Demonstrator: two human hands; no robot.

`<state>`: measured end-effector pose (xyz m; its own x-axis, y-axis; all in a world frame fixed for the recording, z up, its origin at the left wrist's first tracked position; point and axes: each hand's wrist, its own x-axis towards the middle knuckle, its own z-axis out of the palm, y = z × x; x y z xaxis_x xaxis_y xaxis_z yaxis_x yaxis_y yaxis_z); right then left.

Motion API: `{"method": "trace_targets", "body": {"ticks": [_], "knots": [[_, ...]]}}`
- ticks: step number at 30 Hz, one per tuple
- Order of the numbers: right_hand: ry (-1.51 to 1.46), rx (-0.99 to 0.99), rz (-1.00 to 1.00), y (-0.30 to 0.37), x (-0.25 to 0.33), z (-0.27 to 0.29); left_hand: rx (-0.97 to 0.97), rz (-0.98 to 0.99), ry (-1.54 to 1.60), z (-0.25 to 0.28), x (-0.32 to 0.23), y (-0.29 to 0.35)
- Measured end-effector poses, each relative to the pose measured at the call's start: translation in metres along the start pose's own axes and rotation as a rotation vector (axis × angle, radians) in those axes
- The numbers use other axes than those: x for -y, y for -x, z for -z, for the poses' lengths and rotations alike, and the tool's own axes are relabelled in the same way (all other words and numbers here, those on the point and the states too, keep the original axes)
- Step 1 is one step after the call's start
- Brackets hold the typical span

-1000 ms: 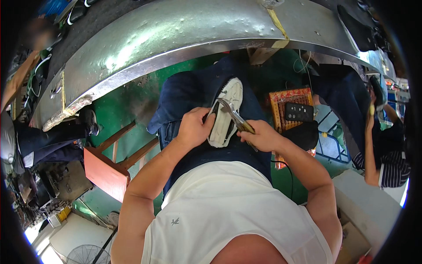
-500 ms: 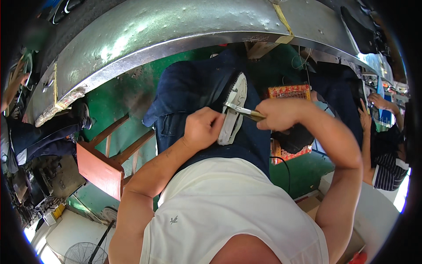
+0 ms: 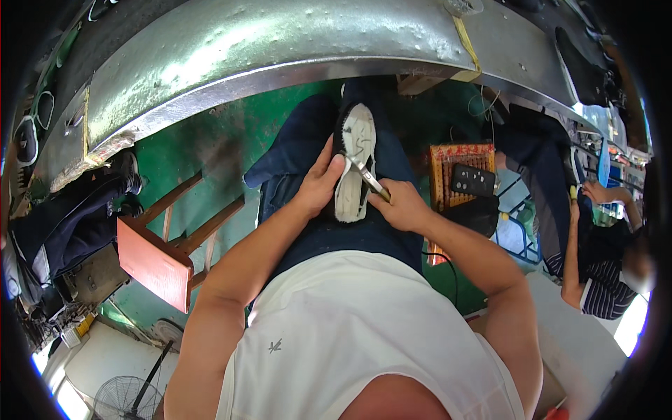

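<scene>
A shoe (image 3: 360, 129) rests bottom up across my lap, its pale underside facing me and a dark edge showing along its left. My left hand (image 3: 319, 183) grips its left side, thumb lying on the rim. Closed around the handles of metal pincers (image 3: 369, 177) is my right hand (image 3: 402, 206). The pincers slant up and left over the middle of the underside, with their head close to my left thumb. Whether the jaws bite on the shoe's edge I cannot make out.
A dented metal bench (image 3: 280, 49) curves across the front. A wooden stool (image 3: 155, 262) lies tipped at left. To my right, a beaded seat mat (image 3: 441, 168) holds a dark remote-like object (image 3: 473, 180). A co-worker (image 3: 609, 245) sits far right; a fan (image 3: 126, 399) stands lower left.
The shoe has turned more upright and shifted slightly left. My left hand has opened from a fist to hold its side. My right hand has come in lower and left with the pincers.
</scene>
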<state>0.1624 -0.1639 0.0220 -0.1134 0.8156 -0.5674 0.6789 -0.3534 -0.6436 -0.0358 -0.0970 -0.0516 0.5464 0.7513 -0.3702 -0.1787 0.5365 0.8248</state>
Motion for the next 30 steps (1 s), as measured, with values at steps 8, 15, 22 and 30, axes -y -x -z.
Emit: {"method": "trace_targets", "body": {"ticks": [8,15,22,30], "knots": [[0.234,0.038,0.027,0.0,-0.003,0.054,-0.085,-0.061,-0.317,-0.008,0.013,-0.014],[-0.469,0.281,-0.185,-0.031,-0.026,0.055,-0.15,-0.104,-0.472,-0.023,0.001,-0.011],[-0.7,0.446,-0.186,-0.032,-0.057,0.042,-0.1,-0.36,-1.077,-0.031,-0.022,-0.011],[-0.474,0.12,-0.019,-0.044,-0.045,0.069,-0.084,-0.242,-1.218,-0.039,-0.026,-0.018]]}}
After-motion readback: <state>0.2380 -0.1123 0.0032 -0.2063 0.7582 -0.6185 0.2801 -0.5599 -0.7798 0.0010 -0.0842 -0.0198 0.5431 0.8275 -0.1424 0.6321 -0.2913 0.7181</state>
